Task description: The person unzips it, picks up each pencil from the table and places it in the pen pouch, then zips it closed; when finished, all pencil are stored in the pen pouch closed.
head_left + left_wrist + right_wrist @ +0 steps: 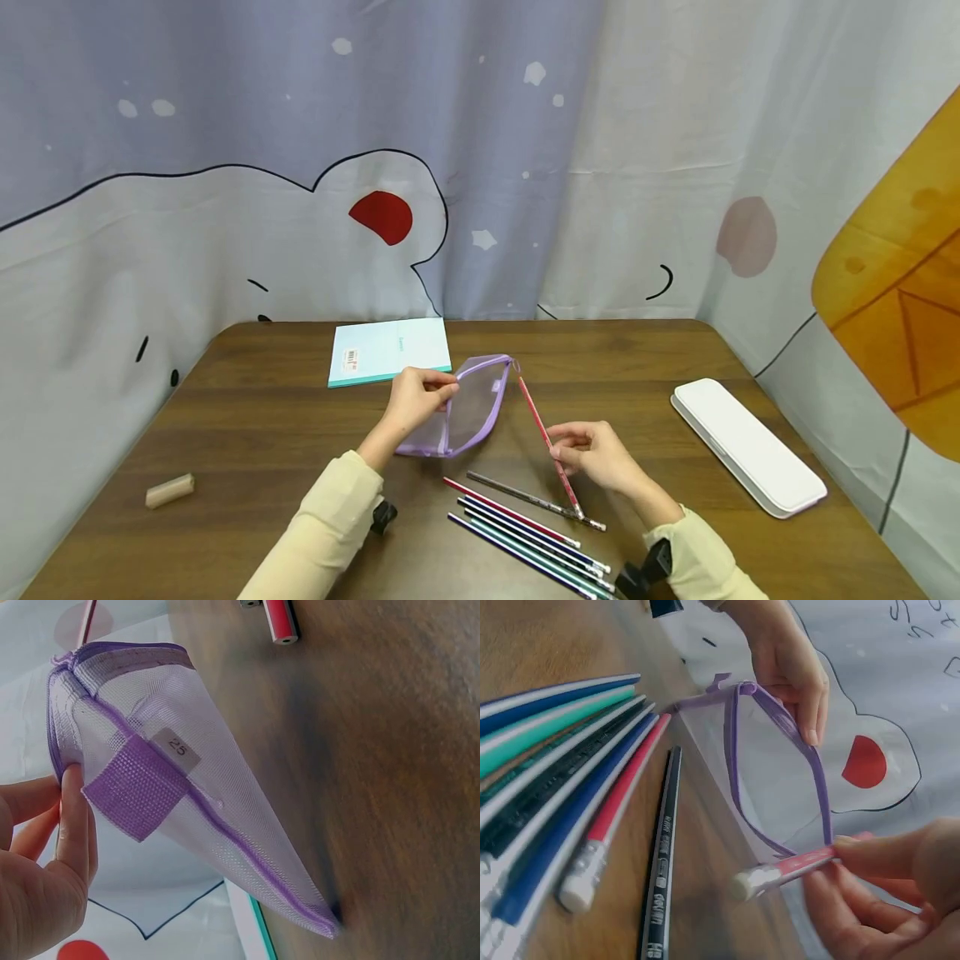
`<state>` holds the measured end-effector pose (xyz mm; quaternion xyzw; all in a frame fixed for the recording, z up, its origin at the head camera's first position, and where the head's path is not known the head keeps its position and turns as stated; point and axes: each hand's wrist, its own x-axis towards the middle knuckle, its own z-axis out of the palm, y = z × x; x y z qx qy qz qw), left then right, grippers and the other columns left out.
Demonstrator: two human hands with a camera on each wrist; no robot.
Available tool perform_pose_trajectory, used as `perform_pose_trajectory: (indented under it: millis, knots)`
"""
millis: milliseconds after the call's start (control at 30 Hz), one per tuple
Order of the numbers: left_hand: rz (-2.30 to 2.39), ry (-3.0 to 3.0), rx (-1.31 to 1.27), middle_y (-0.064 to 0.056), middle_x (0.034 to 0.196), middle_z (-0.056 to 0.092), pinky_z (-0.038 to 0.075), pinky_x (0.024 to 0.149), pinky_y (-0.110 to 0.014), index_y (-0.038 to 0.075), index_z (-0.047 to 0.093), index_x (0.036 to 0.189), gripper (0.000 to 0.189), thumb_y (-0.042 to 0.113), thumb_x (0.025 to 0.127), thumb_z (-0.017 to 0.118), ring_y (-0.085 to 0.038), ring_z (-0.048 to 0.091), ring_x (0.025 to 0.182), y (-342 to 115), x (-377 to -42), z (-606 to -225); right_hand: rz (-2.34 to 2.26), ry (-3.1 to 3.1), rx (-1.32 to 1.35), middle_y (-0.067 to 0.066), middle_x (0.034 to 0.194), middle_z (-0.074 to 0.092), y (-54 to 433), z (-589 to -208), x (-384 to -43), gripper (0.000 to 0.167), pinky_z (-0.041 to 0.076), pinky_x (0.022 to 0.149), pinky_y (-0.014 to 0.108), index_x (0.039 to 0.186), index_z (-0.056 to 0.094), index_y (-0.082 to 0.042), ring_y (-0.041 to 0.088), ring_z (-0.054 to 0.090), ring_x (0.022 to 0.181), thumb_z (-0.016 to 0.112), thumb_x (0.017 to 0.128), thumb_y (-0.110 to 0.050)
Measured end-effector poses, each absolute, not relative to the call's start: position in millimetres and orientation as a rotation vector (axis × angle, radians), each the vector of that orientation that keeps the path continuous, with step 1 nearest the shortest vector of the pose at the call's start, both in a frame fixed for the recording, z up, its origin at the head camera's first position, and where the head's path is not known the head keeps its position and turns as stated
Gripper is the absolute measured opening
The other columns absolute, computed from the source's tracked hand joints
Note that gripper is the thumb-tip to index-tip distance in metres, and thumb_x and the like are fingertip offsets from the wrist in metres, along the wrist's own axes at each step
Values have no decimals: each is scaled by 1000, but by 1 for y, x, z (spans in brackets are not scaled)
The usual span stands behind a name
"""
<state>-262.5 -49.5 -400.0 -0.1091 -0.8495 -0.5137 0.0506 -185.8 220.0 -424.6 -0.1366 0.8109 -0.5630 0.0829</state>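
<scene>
My left hand (420, 402) pinches the rim of a purple mesh zip pouch (474, 408), whose mouth gapes open toward the right. A square purple tab and a small tag marked 25 show on the pouch (135, 787) in the left wrist view. Between thumb and fingers, my right hand (596, 454) holds a red pencil (534, 408) with a white eraser at its lower end. The pencil's far end reaches the pouch's right corner. Below, a black pencil (517, 493) lies on the table, beside a row of several pencils (525, 533) in red, blue, green and dark colours.
A white case (750, 446) lies on the right of the brown table (262, 400). At the back, a light blue notebook (386, 350) sits behind the pouch. A small beige block (169, 491) is at the far left. A patterned curtain (225, 233) hangs behind the table.
</scene>
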Motion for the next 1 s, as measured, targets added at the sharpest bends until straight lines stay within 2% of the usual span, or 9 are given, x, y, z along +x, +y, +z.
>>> perform_pose_trajectory:
  millis: [67,267,400,633,867,1000]
  knots:
    - [-1577,-2579,-329,-14,68,68,51,44,-18,1,71,85,13,10,75,68,-8,58,46,-49,-262,-401,-1805,2400,-312,34,88,60,218,-426,-187,35,58,59,29,111,53,14,10,62,66,60,81,-2]
    - [-1642,-2538,-321,-15,71,68,54,47,-19,0,70,86,14,9,75,68,-9,60,50,-48,-262,-404,-2075,2324,-13,16,82,68,204,-427,-191,37,59,59,29,113,54,11,12,64,65,63,78,0]
    - [-1677,-2489,-336,-17,75,68,55,49,-20,-1,70,86,14,8,75,68,-13,63,54,-46,-262,-409,-2199,2237,100,11,80,68,192,-427,-192,37,58,58,28,112,54,11,10,63,63,62,77,4]
    - [-1674,-2420,-368,-17,74,68,55,48,-18,-2,70,85,13,6,75,68,-17,64,55,-45,-261,-414,-2196,2071,109,8,77,68,170,-425,-199,39,58,58,24,115,50,12,9,61,63,59,78,4]
    - [-1657,-2338,-495,-12,69,69,54,47,-19,-1,70,83,14,11,76,69,-9,62,52,-42,-260,-415,-2185,1954,153,3,72,63,145,-424,-216,37,58,60,23,114,48,13,11,61,62,58,79,4]
    - [-1644,-2393,-471,-16,72,68,54,47,-19,-3,69,84,13,7,76,68,-15,63,53,-36,-258,-414,-2207,1976,236,4,69,59,133,-423,-227,33,57,59,21,111,47,12,10,59,59,57,80,4]
